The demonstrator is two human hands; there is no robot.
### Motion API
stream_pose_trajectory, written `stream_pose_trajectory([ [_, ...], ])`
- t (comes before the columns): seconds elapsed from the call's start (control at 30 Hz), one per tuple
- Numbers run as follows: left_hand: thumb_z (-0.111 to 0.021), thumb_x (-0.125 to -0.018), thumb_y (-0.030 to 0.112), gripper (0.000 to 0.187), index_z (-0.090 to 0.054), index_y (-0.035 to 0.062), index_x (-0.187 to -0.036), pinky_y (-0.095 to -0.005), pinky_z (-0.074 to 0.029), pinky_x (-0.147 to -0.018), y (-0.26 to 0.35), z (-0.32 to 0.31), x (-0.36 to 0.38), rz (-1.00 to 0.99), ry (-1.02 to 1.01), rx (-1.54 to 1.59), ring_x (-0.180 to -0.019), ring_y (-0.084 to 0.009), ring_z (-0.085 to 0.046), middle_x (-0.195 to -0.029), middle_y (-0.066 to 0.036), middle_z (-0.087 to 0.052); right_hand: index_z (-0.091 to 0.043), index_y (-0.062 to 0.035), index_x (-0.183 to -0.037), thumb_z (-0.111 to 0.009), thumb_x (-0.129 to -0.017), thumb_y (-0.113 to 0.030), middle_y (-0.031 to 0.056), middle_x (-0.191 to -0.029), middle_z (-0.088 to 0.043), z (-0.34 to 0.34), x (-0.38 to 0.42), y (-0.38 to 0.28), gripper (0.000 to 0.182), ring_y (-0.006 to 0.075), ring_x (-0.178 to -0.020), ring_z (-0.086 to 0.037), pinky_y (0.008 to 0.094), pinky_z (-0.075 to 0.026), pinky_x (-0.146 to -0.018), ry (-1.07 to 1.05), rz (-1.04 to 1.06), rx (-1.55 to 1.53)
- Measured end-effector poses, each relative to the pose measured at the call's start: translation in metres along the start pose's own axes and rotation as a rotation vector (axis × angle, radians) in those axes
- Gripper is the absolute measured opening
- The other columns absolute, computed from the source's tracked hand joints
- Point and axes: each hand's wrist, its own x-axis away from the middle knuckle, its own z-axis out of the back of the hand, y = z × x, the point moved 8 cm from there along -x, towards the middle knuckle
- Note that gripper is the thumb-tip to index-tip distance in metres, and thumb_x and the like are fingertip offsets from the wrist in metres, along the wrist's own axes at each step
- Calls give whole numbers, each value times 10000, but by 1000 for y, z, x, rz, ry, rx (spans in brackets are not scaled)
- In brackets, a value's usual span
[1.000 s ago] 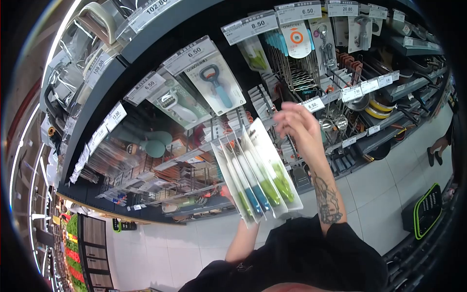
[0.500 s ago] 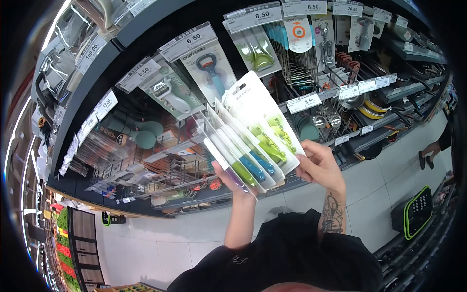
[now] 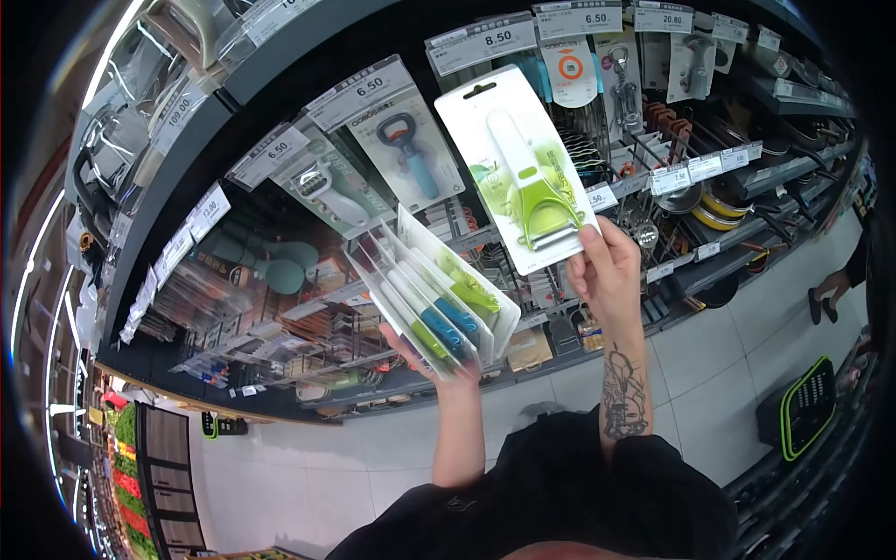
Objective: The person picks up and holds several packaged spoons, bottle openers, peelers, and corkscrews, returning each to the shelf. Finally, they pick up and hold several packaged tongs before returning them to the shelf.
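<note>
My left hand grips from below a fanned stack of carded peelers with green and blue handles, held low in front of the shelves. My right hand pinches the bottom corner of one carded green peeler and holds it up, its face toward me, in front of the hanging display. Its top hang hole sits just below the 8.50 price tag. The two hands are apart.
Dark store shelving with pegs holds carded kitchen tools: a blue bottle opener, a white peeler pack, corkscrews and pans at right. A black basket with green rim sits on the tiled floor. Another person's leg shows at far right.
My right hand pulled one green peeler card off the stack and raised it toward the pegs. My left hand lowered the remaining stack slightly to the left.
</note>
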Motion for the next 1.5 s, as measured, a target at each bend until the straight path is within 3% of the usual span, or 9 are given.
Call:
stream_pose_trajectory([
  [0.07, -520, -924, 549, 672, -400, 130, -1436, -392, -493, -995, 6, 8, 1, -63, 83, -192, -1198, -231, -558, -1407, -60, -493, -596, 25, -1086, -545, -996, -235, -10, -624, -502, -4, -5, 2, 280, 40, -459, -441, 176, -280, -366, 16, -4, -24],
  [0.1, -514, -932, 538, 671, -383, 128, -1446, -397, -493, -1000, 7, 5, 0, -57, 28, -212, -1219, -228, -545, -1420, -62, -482, -596, 21, -1080, -542, -998, -235, -11, -629, -503, -6, -7, 1, 274, 40, -467, -442, 176, -284, -372, 1, 6, -32],
  [0.23, -521, -931, 531, 668, -385, 123, -1444, -401, -494, -1001, 7, 13, 0, -70, 78, -218, -1219, -233, -545, -1421, -66, -480, -599, 13, -1063, -537, -1000, -228, -13, -628, -503, -13, -20, 4, 256, 40, -477, -448, 176, -295, -383, -26, 22, -51],
  [0.43, -544, -924, 521, 680, -379, 116, -1445, -404, -478, -1021, -1, 11, 0, 7, -9, -132, -1235, -234, -530, -1436, -67, -463, -599, 4, -1043, -536, -1001, -226, -14, -628, -504, -15, -31, 11, 242, 44, -489, -461, 181, -304, -390, -5, 6, -107],
  [0.83, -523, -917, 563, 723, -351, 123, -1464, -402, -418, -1073, 7, 15, 3, -74, 44, -285, -1287, -243, -479, -1453, -62, -442, -589, -2, -1013, -540, -998, -248, -9, -622, -482, -16, -31, -3, 251, 58, -470, -452, 192, -305, -388, 58, 36, -191],
  [1.23, -531, -911, 564, 717, -387, 100, -1438, -394, -460, -1035, 6, 26, 7, -32, 84, -241, -1239, -240, -526, -1417, -74, -481, -605, 13, -1039, -544, -992, -213, -8, -621, -497, -17, -27, -5, 239, 59, -464, -462, 199, -307, -374, 11, -4, -131],
  [1.5, -544, -904, 563, 700, -423, 95, -1412, -390, -532, -931, 1, 24, 9, 7, 103, -120, -1143, -233, -595, -1350, -72, -540, -590, 19, -1083, -565, -979, -184, -11, -641, -513, -12, -39, 0, 230, 55, -476, -473, 197, -318, -381, 78, 18, -130],
])
